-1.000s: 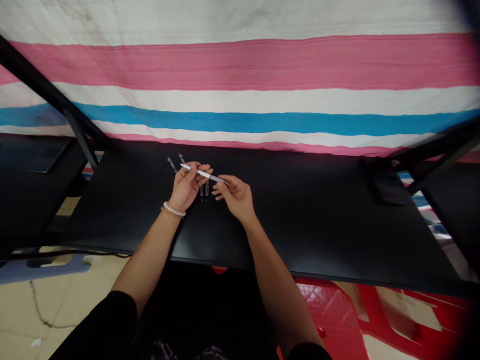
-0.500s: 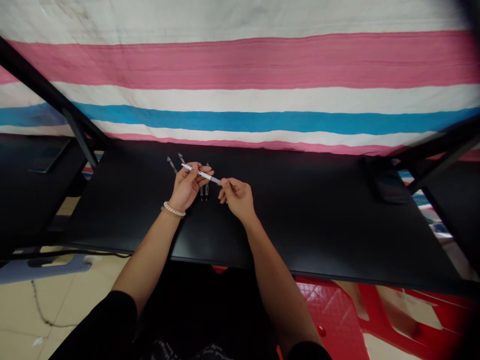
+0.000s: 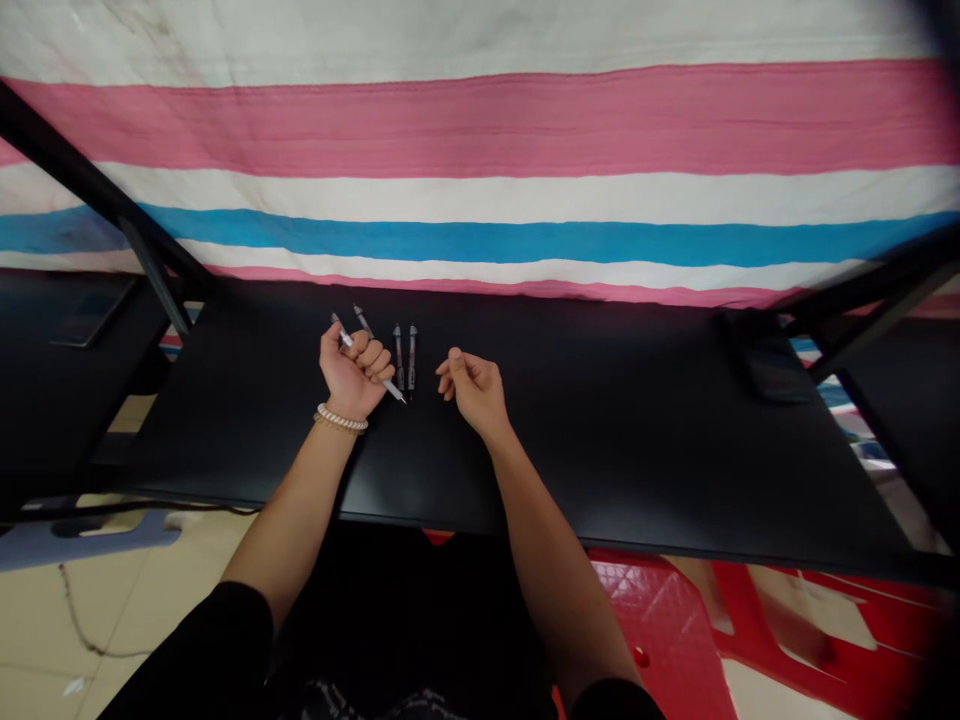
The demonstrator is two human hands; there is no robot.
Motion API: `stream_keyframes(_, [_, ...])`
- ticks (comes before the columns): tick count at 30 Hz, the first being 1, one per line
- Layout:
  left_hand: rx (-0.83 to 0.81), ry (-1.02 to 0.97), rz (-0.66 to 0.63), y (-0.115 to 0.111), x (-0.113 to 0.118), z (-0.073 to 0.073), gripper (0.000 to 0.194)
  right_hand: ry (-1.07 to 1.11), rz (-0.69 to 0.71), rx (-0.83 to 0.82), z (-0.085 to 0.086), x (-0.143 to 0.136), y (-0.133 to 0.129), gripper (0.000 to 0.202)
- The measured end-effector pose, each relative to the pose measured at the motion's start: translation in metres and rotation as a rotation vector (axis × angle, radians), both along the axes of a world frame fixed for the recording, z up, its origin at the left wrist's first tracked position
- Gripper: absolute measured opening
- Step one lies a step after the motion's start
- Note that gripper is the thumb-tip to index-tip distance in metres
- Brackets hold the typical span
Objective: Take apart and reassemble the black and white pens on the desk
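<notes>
My left hand (image 3: 354, 372) is turned palm up, with its fingers wrapped round a white pen (image 3: 395, 390). The pen slants across the palm, and its pointed end sticks out toward the lower right. To the right, my right hand (image 3: 474, 390) hovers over the desk with loosely bent fingers, the thumb raised a little from them and nothing visible between. Two dark clear pens (image 3: 412, 356) lie side by side between the hands. Another pen (image 3: 361, 317) lies just beyond my left fingers, partly hidden. One more pen end (image 3: 335, 319) shows behind that hand.
The pens lie on a black desk (image 3: 615, 420). A dark phone-like object (image 3: 776, 370) lies at its right end, by a slanted black frame bar. A striped cloth (image 3: 525, 130) hangs behind. A red plastic stool (image 3: 660, 620) stands below the front edge.
My right hand has let go of the pen's end. My left hand has closed round the pen, drawn slightly left and turned it so its point faces down and right, uncovering the two pens.
</notes>
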State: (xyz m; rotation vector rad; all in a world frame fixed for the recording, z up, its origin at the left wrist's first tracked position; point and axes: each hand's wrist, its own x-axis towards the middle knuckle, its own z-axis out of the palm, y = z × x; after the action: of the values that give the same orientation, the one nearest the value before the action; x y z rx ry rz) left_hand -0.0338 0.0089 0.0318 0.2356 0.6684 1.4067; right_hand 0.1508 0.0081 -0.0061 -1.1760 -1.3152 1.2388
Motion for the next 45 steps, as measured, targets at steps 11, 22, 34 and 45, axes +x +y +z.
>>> stream_keyframes(11, [0.001,0.018,0.100,-0.004,-0.005,0.001,0.056,-0.038,-0.025,0.014,0.000,0.001,0.000,0.064])
stream_keyframes(22, [0.042,0.031,0.173,-0.006,-0.010,-0.001,0.057,-0.034,-0.025,0.009,-0.004,0.001,0.000,0.063])
stream_keyframes(34, [-0.202,0.184,0.707,0.013,-0.033,0.000,0.041,-0.595,0.061,0.250,-0.012,0.003,-0.001,0.038])
stream_keyframes(45, [-0.167,0.828,0.764,0.026,-0.030,-0.034,0.031,-0.723,0.197,0.328,-0.010,0.001,-0.005,0.031])
